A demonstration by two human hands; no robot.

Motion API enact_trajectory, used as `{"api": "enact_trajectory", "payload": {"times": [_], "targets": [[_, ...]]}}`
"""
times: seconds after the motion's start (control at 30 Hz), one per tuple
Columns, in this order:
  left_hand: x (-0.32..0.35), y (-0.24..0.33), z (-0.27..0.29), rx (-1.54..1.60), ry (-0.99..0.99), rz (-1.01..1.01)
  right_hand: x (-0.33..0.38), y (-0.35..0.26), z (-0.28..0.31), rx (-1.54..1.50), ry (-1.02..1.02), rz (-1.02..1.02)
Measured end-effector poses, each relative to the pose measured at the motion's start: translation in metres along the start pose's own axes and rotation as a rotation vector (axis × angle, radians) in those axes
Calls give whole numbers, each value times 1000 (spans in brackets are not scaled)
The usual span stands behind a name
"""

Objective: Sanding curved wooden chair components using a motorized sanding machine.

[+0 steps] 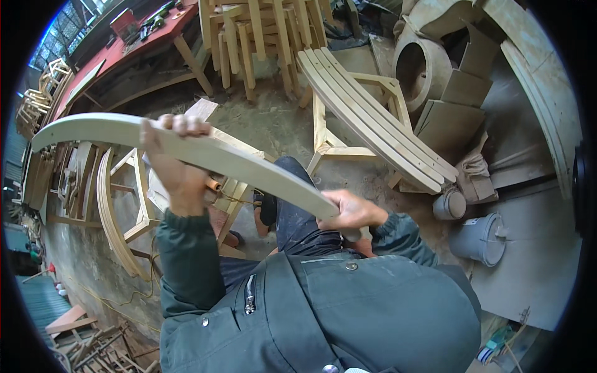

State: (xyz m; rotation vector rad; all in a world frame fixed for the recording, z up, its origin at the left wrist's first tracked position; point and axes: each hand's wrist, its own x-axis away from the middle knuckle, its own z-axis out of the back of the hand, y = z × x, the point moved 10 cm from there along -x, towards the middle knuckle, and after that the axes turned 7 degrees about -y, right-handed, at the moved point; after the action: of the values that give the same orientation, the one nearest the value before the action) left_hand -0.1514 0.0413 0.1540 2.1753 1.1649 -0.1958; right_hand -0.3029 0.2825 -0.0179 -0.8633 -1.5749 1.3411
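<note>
The left grip (174, 169) partly hides the curved board (258, 169), and items (154, 23) on the red table (178, 25) look indistinct.

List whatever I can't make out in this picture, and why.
All in the head view:
- Far face of the curved wooden board: turned away, hidden by the board itself.
- Some fingers of the right hand: hidden by the board's end and the hand itself.
- Small items on the red table: too small to identify.
- Full extent of the scene at the sides: cut off by the dark fisheye rim.
</note>
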Motion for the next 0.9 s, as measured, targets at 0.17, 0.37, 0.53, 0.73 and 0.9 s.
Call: {"api": "enact_trajectory", "payload": {"times": [0.17, 0.37, 0.53, 0.73, 0.9], "targets": [[25, -137, -14, -524, 108, 472, 3, -49, 35, -162, 66, -12], [87, -156, 45, -764, 116, 729, 65, 15, 96, 276, 611, -38], [159, -126, 131, -612, 441, 740, 157, 60, 153, 473, 1014, -283], [211, -117, 164, -465, 651, 667, 181, 83, 265, 845, 1169, -455], [200, -124, 150, -545, 643, 693, 169, 86, 362, 1028, 1191, -517]]}}
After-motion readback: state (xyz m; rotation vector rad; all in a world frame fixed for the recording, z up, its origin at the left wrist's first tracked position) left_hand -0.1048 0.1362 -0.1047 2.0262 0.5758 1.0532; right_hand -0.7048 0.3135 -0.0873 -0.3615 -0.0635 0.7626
